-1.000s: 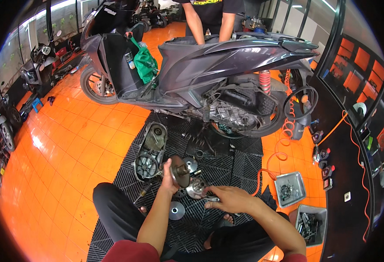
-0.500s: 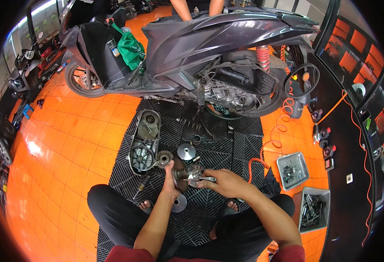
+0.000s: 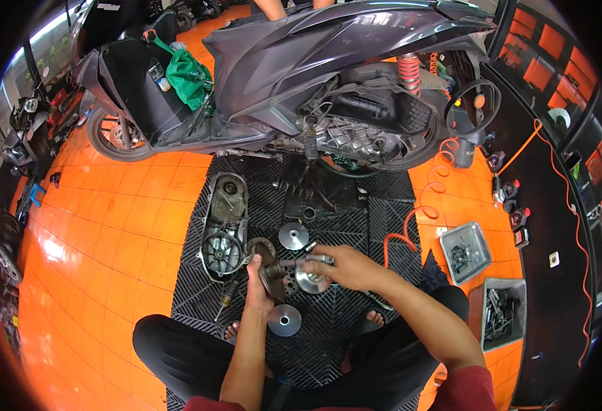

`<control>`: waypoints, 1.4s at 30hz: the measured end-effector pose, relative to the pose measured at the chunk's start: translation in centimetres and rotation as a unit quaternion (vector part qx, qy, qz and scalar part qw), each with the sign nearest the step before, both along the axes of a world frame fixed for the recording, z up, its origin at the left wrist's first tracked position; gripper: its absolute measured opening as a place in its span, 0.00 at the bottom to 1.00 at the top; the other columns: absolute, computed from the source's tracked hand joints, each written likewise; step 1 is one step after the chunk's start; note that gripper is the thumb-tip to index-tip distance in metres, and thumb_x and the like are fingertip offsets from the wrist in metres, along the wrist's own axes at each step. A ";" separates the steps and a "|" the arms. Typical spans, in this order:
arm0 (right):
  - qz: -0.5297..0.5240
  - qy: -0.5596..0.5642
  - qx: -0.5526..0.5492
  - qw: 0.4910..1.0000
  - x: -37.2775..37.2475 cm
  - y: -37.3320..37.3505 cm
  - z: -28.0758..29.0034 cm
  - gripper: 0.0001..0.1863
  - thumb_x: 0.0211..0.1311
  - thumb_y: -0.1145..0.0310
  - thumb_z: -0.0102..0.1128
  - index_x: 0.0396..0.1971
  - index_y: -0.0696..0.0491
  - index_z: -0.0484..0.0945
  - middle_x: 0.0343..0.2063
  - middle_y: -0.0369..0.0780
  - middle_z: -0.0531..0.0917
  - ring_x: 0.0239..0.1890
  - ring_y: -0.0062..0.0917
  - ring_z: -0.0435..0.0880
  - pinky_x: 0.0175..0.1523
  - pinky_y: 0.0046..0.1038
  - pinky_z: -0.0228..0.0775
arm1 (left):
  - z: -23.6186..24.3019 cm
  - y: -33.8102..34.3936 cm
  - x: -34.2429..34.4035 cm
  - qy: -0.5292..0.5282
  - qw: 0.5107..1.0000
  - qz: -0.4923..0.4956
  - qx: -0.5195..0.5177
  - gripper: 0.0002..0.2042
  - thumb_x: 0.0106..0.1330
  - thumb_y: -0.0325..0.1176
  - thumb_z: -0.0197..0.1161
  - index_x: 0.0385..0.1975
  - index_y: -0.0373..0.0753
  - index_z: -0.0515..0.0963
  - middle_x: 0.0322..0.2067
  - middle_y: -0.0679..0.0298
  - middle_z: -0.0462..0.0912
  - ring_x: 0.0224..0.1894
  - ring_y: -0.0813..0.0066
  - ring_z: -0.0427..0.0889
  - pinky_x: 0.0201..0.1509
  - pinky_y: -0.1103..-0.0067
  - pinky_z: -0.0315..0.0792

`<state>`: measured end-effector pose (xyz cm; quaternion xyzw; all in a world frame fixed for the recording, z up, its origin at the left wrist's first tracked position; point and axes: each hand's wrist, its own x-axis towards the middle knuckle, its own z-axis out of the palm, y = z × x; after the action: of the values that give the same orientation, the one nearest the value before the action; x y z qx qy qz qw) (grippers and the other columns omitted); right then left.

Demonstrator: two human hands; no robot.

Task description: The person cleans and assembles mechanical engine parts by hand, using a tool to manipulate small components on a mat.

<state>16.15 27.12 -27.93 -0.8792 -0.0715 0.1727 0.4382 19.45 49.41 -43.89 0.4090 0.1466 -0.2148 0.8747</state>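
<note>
Head view: one dark grey scooter (image 3: 273, 89) stands side-on across the upper part, one red spring (image 3: 408, 74) at its rear. One black ridged mat (image 3: 390, 212) lies on the orange-tiled floor (image 3: 116, 240). One long metal engine cover (image 3: 227, 211), dull grey, lies on the mat's left side, inner face up. Two grey trays (image 3: 520, 308) of loose metal parts stand right of the mat.

Over the middle of the mat, the left hand (image 3: 259, 286) grips one pulley disc (image 3: 273, 285), round, brownish and dull, tilted on edge, its hub facing right. Two bright silver discs (image 3: 284, 327) lie flat, one beyond the hands, one nearer the person. One more round silver part (image 3: 312, 283) lies below the right hand (image 3: 352, 267), partly hidden. That hand, fingers curled, holds one slim silvery tool (image 3: 323, 259) near the hub; I cannot tell whether they touch.
</note>
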 end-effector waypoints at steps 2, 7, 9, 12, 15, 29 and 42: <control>0.042 0.013 -0.012 0.999 -0.2 0.0 0.5 0.27 0.72 0.45 0.60 0.48 0.57 0.82 0.36 0.48 0.89 0.40 0.37 0.90 0.48 0.38 0.77 | -0.4 0.5 0.2 -0.010 1.000 0.017 0.018 0.37 0.66 0.69 0.55 0.58 0.40 0.74 0.44 0.59 0.84 0.40 0.63 0.85 0.38 0.68 0.80; 0.032 0.013 -0.057 0.998 -0.9 -0.6 2.0 0.29 0.71 0.42 0.60 0.50 0.57 0.81 0.37 0.49 0.88 0.44 0.41 0.89 0.50 0.40 0.77 | 0.8 0.8 0.4 -0.006 0.997 0.070 0.033 0.34 0.65 0.69 0.58 0.55 0.43 0.74 0.40 0.65 0.82 0.37 0.70 0.82 0.35 0.71 0.76; 0.029 -0.021 -0.095 0.995 -1.7 -1.2 1.9 0.30 0.70 0.41 0.60 0.50 0.57 0.81 0.38 0.50 0.88 0.45 0.44 0.88 0.50 0.41 0.77 | 1.4 0.2 0.4 -0.008 0.995 0.091 0.041 0.30 0.66 0.65 0.60 0.51 0.43 0.75 0.34 0.66 0.80 0.30 0.74 0.80 0.30 0.75 0.75; 0.032 -0.015 -0.080 0.996 -2.7 -2.0 1.7 0.33 0.68 0.35 0.58 0.51 0.54 0.82 0.39 0.52 0.87 0.47 0.49 0.86 0.53 0.45 0.75 | 1.6 -0.4 0.4 0.007 0.996 0.085 0.025 0.30 0.65 0.66 0.60 0.51 0.44 0.75 0.34 0.67 0.79 0.31 0.73 0.80 0.29 0.75 0.74; -0.008 -0.025 -0.126 0.992 -3.5 -2.2 2.4 0.34 0.68 0.33 0.56 0.51 0.52 0.82 0.41 0.53 0.87 0.49 0.50 0.85 0.56 0.46 0.74 | 1.7 -0.7 0.4 0.010 0.997 0.076 0.028 0.33 0.63 0.70 0.59 0.52 0.46 0.76 0.37 0.67 0.80 0.36 0.70 0.80 0.32 0.70 0.74; 0.022 0.145 -0.033 0.989 -3.7 -3.0 0.7 0.39 0.68 0.34 0.58 0.58 0.58 0.80 0.45 0.54 0.87 0.46 0.48 0.88 0.54 0.43 0.76 | 2.3 -1.7 0.1 0.055 0.997 0.048 -0.024 0.39 0.61 0.75 0.52 0.57 0.46 0.76 0.42 0.62 0.81 0.41 0.59 0.81 0.36 0.57 0.77; 0.008 0.049 -0.128 0.990 -3.1 -2.6 -3.0 0.42 0.66 0.31 0.57 0.59 0.57 0.80 0.44 0.57 0.87 0.51 0.51 0.86 0.58 0.44 0.76 | 4.3 -3.2 -2.2 0.087 0.990 0.023 -0.110 0.43 0.59 0.74 0.56 0.61 0.40 0.71 0.47 0.54 0.79 0.51 0.53 0.78 0.45 0.53 0.77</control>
<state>13.04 24.51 -30.92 -0.9180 -0.0344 0.2270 0.3233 17.26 46.21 -39.56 0.2864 0.2065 -0.2445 0.9031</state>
